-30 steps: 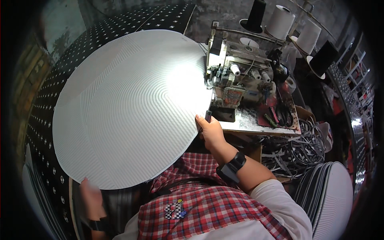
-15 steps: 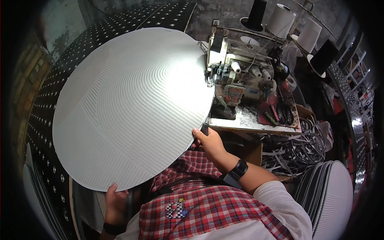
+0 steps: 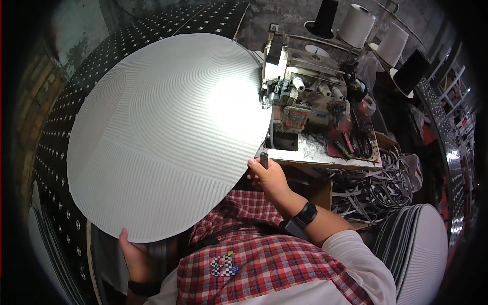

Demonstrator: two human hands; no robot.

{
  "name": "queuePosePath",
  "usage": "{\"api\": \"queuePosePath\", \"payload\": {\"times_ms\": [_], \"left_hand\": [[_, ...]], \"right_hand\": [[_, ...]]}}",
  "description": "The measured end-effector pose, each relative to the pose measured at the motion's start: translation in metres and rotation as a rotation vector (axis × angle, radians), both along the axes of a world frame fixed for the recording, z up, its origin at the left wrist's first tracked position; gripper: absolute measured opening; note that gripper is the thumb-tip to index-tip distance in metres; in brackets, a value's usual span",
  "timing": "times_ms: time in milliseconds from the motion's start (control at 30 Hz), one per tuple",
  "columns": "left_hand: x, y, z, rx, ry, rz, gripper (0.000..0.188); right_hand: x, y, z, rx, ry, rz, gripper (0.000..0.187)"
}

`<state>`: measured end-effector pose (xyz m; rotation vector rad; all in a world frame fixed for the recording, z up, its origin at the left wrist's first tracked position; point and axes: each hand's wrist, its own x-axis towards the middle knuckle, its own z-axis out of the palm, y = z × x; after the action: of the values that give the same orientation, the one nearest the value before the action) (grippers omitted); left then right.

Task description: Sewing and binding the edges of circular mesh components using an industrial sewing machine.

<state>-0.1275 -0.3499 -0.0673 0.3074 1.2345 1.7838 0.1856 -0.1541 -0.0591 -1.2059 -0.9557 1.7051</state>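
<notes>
A large round pale grey mat (image 3: 168, 147) with raised curved lines lies tilted before me, its right edge at the needle area of a sewing machine (image 3: 305, 96). At its lower left rim, my left hand (image 3: 138, 256) has the thumb at the edge, while the other fingers are mostly hidden beneath the mat. My right hand (image 3: 268, 179) is closed around a small tool with a dark handle (image 3: 264, 159), just beside the mat's lower right edge. Its working end is hidden, so its kind does not show. Bright lamp light washes out the mat near the needle.
Black and white thread cones (image 3: 357, 26) stand behind the machine. Scissors (image 3: 362, 145) lie on its bed. Tangled grey strips (image 3: 373, 193) fill a box below. More round mats (image 3: 422, 249) are stacked at my right, others at far left. A black studded table (image 3: 61, 168) carries the mat.
The mat has turned counterclockwise, its pattern shifting round. My left hand has slid left along the rim. My right hand stays near the edge, with the dark handle now more upright.
</notes>
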Motion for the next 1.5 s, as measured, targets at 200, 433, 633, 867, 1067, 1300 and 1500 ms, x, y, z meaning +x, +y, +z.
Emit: {"api": "queuePosePath", "payload": {"times_ms": [200,433,633,867,1067,1300,1500], "left_hand": [[-0.005,-0.016,-0.035,-0.046,0.068,-0.123,0.05],[-0.008,-0.01,-0.03,0.0,0.023,-0.022,0.051],[0.003,0.006,0.0,0.096,-0.148,0.038,0.043],[-0.019,-0.006,-0.04,0.019,0.028,0.006,0.047],[-0.008,0.003,-0.034,0.028,-0.047,0.11,0.047],[-0.018,0.006,-0.035,0.093,-0.002,0.13,0.048],[-0.016,0.01,-0.034,0.097,-0.003,0.083,0.044]], "right_hand": [[0.001,0.001,-0.007,0.065,-0.014,0.053,0.021],[0.002,-0.002,0.0,0.075,-0.036,0.062,0.022],[0.005,0.0,0.001,0.052,-0.088,0.067,0.023],[0.009,0.001,0.002,0.051,-0.097,0.086,0.023],[0.006,-0.001,-0.001,0.075,-0.116,0.136,0.024],[0.006,0.0,0.003,0.052,-0.098,0.128,0.024],[0.006,-0.001,0.003,0.02,-0.096,0.123,0.023]]}}
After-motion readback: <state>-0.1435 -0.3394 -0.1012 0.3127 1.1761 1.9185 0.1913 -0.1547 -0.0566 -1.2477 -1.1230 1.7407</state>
